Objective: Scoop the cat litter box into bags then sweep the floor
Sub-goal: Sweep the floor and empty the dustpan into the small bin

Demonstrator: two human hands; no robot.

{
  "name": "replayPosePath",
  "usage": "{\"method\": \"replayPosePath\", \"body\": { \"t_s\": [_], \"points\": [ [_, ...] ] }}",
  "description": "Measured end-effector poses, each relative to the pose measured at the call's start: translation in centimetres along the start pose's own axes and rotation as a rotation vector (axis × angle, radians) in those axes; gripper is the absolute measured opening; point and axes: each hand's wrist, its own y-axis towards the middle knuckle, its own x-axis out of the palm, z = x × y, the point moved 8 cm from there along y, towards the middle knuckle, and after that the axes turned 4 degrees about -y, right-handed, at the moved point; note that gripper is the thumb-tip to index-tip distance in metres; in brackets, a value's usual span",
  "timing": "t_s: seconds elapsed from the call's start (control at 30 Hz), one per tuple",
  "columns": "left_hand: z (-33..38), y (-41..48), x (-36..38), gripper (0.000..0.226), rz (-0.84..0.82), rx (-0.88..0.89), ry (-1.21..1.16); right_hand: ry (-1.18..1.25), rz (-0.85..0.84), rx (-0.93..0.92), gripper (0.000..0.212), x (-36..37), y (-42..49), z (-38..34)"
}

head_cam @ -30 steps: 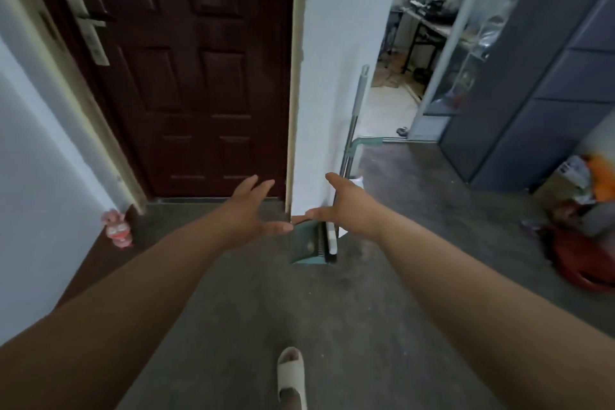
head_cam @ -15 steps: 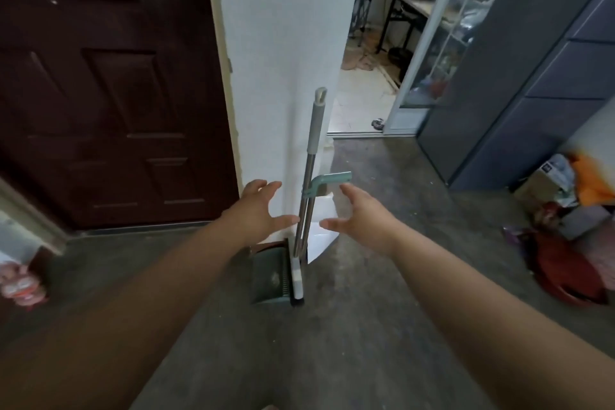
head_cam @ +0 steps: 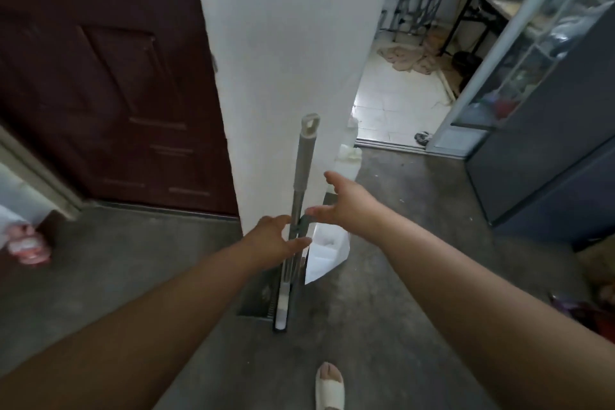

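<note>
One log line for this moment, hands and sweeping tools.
phase: pre-grasp | left grip: open, at broom pole | right grip: open, near dustpan handle | tools: upright against white wall

Two arms are being shown bare along their whole visible length: the left forearm (head_cam: 133, 326) and the right forearm (head_cam: 466, 276) are being left uncovered from the edge of view up to the wrists. The left hand (head_cam: 271, 240) and the right hand (head_cam: 346, 203) are likewise being kept bare. On the one foot being caught at the bottom edge, a cream open-toed slide sandal (head_cam: 329, 391) is being worn, with a broad band being carried across the instep and the toes being left exposed in front.
</note>
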Motion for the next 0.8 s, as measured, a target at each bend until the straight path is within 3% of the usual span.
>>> {"method": "replayPosePath", "body": {
  "t_s": [0.1, 0.2, 0.33, 0.4, 0.53, 0.67, 0.8],
  "points": [
    [1.1, 2.2, 2.2, 0.054, -0.031, -0.144, -0.217, -0.026, -0.067, -0.047, 0.086, -0.6, 3.2, 0.4],
    [1.1, 4.9, 3.8, 0.055, -0.010, -0.289, -0.445, -0.043, -0.120, -0.144, 0.084, -1.3, 6.1, 0.1],
    [0.5, 8.0, 7.5, 0.055, -0.059, -0.527, -0.978, 0.008, -0.224, -0.263, 0.080, -1.1, 9.0, -0.6],
    [0.5, 9.6, 9.1, 0.058, -0.072, -0.594, -1.118, 0.025, -0.259, -0.301, 0.074, -0.8, 9.8, -1.0],
    [0.8, 12.7, 11.2, 0.052, 0.037, -0.659, -1.375, 0.013, -0.355, -0.380, 0.052, -0.2, 10.8, -1.7],
    [-0.1, 14.3, 11.5, 0.039, 0.257, -0.648, -1.671, -0.036, -0.415, -0.444, 0.029, 0.7, 10.9, -3.2],
    [-1.7, 12.5, 10.2, 0.033, 0.399, -0.672, -1.798, -0.038, -0.493, -0.536, 0.012, 2.5, 10.0, -6.1]
  ]
}}
